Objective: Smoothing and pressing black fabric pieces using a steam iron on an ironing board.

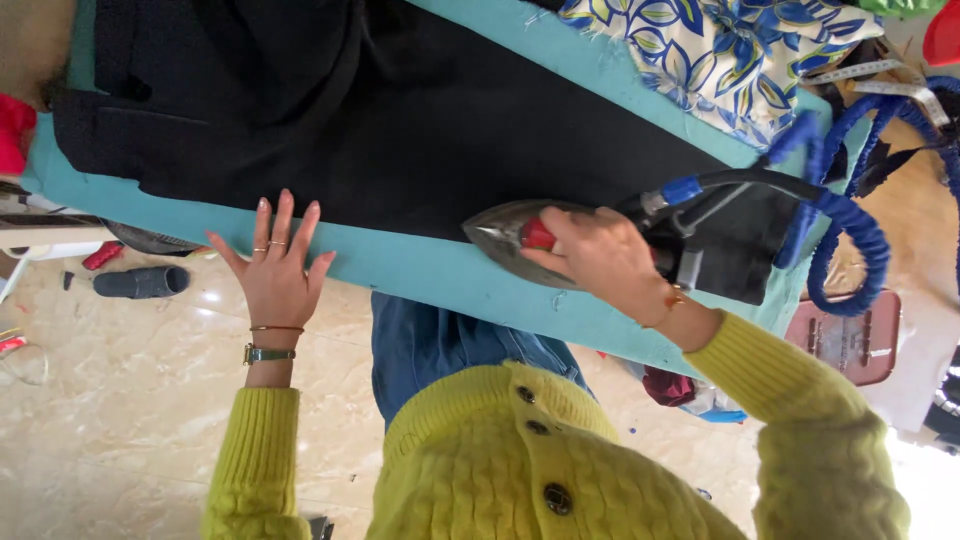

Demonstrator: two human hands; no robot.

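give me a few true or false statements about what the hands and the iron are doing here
1. The right hand grips the handle of the iron. True.
2. The left hand is closed in a fist on the black fabric. False: it lies flat with fingers spread at the fabric's near edge, on the teal ironing board cover.
3. The iron's tip points toward the left hand. True.
4. The iron's hose is wrapped in red. False: its wrap is blue.
5. A blue and white floral cloth lies at the far end of the board. True.
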